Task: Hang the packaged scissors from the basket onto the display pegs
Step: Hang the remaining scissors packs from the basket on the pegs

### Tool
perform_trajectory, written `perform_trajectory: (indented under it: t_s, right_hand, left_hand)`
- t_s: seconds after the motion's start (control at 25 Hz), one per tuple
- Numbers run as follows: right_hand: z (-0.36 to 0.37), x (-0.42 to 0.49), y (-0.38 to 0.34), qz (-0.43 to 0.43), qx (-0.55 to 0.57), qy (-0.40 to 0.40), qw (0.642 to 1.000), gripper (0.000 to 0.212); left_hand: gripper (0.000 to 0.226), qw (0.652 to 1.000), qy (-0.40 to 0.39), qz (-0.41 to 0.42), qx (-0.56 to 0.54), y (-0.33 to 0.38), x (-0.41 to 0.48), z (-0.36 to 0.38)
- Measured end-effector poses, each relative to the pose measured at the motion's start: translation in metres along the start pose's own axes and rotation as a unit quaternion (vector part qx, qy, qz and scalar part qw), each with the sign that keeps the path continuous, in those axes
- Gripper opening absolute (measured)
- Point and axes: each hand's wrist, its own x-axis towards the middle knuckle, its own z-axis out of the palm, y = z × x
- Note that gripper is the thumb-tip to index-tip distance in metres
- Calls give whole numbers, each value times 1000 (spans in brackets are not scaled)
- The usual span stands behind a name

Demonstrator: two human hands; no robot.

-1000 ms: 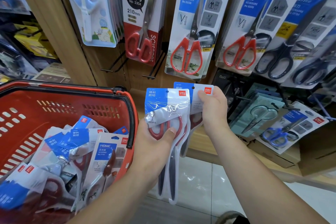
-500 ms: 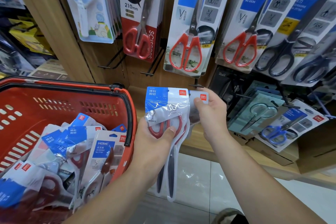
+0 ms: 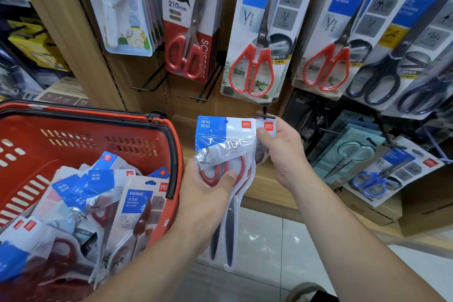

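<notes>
Right hand (image 3: 282, 154) pinches the top corner of a white-and-blue plastic scissors packet (image 3: 268, 126), now raised to the tip of the short black metal peg (image 3: 264, 115), so hanging looks imminent. Left hand (image 3: 208, 186) grips a second, red-handled scissors packet (image 3: 220, 140) just beside the loaded red plastic basket (image 3: 176, 154).

Rear scissors packet (image 3: 268, 126): only its top corner shows, the rest hidden behind front packet (image 3: 215, 127). Whether it touches black peg (image 3: 264, 115): cannot tell. Basket (image 3: 81, 154) cut by left and lower frame edges. Fine print unreadable.
</notes>
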Motion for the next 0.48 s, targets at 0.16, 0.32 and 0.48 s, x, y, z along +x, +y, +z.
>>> perform_trajectory:
  t_s: [0.16,0.32,0.48]
  right_hand:
    - [-6,2,5,-45,-7,-9,999,58]
    - [-7,9,2,-47,-44,-31,997,57]
    - [-10,18,2,-33,-22,17,999,21]
  left_hand:
    - [46,1000,2,4,-2,-1,-1,-2]
    - [46,1000,4,7,-13,0,0,-3]
    - [47,1000,-2,-6,-10,-1,4,-4]
